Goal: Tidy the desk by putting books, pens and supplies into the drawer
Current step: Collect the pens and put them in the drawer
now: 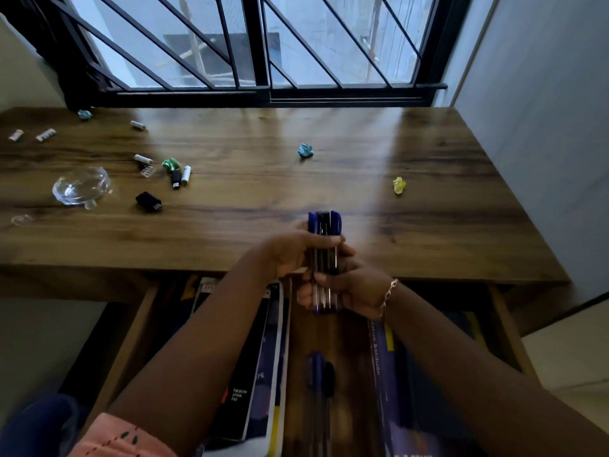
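A bundle of several clear pens (324, 232) with blue and black caps stands upright over the desk's front edge. My left hand (290, 253) grips the bundle near its top, and my right hand (342, 285) grips its lower end. Below them the wooden drawer (131, 344) is pulled open. Inside it lie a spiral pad and books (260, 357) on the left, two pens (318, 374) on the bare middle, and a purple book (395, 374) on the right.
The wooden desk (263, 192) holds a glass ashtray (80, 186), several small white batteries (143, 158), black USB sticks (148, 201), and crumpled paper balls in blue (304, 150), yellow (398, 185) and green (171, 165). A barred window stands behind.
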Available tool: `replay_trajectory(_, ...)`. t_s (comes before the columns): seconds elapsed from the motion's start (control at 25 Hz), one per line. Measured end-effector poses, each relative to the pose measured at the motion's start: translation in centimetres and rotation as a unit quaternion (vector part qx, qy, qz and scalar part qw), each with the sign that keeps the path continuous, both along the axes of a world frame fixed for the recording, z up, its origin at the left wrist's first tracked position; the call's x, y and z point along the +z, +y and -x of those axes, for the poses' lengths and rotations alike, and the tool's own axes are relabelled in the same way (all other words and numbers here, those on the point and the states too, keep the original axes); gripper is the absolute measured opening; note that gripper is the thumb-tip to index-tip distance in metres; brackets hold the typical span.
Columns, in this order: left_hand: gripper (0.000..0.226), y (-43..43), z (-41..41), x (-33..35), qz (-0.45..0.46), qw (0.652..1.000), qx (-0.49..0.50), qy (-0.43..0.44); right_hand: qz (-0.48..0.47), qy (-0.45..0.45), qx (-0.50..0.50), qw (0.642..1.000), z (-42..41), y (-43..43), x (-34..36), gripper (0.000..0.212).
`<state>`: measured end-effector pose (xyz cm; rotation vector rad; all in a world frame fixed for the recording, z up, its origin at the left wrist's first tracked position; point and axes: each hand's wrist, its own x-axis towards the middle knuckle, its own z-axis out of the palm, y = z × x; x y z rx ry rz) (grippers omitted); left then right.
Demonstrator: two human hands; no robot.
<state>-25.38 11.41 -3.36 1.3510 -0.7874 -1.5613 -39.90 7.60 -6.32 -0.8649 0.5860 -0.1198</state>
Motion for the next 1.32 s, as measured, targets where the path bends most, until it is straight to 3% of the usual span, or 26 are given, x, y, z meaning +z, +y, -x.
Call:
replay_trajectory(0.16, 0.026, 3.8, 0.9, -3.9, -0.091, 0.995, -0.008, 0.024, -0.058, 0.059, 0.064, 0.995, 1.6, 3.5, -2.8, 0.018)
replay_trajectory(0.4, 0.013, 4.4, 2.4, -8.1, -0.190, 0.980, 0.040, 0.033, -0.057, 0.164, -0.024, 0.984, 1.4, 5.2, -7.3, 0.025)
replay_trajectory(0.56, 0.027, 3.0, 1.9, -10.4, -0.191, 0.962, 0.186, -0.062, -0.058, 0.241, -0.043, 0.968, -0.5, 2.5, -8.9, 0.019)
replay_trajectory(0.64, 0.035, 2.9, 1.7, -11.0, -0.173, 0.956, 0.199, -0.128, -0.032, 0.284, -0.024, 0.958, -1.4, 1.4, -9.7, 0.022)
replay_trajectory(0.72, 0.047, 3.0, 1.8, -11.1, -0.131, 0.946, 0.118, -0.272, 0.013, 0.308, 0.006, 0.951, -2.0, 0.8, -10.4, 0.022)
replay_trajectory(0.8, 0.057, 3.1, 2.4, -11.1, -0.106, 0.914, -0.014, -0.391, 0.037, 0.345, 0.012, 0.938, -2.6, 0.5, -10.3, 0.020)
replay_trajectory(0.96, 0.036, 3.5, 3.0, -12.4, -0.166, 0.912, -0.088, -0.365, 0.057, 0.378, 0.033, 0.924, -3.1, 0.2, -10.4, 0.022)
replay_trajectory(1.12, 0.039, 4.0, 2.9, -12.8, -0.174, 0.887, -0.138, -0.405, -0.027, 0.362, -0.001, 0.932, -2.8, 0.1, -11.0, 0.031)
replay_trajectory(1.32, 0.046, 3.7, 2.9, -12.8, -0.190, 0.859, -0.181, -0.440, -0.035, 0.349, 0.005, 0.936, -2.2, 0.3, -11.0, 0.027)
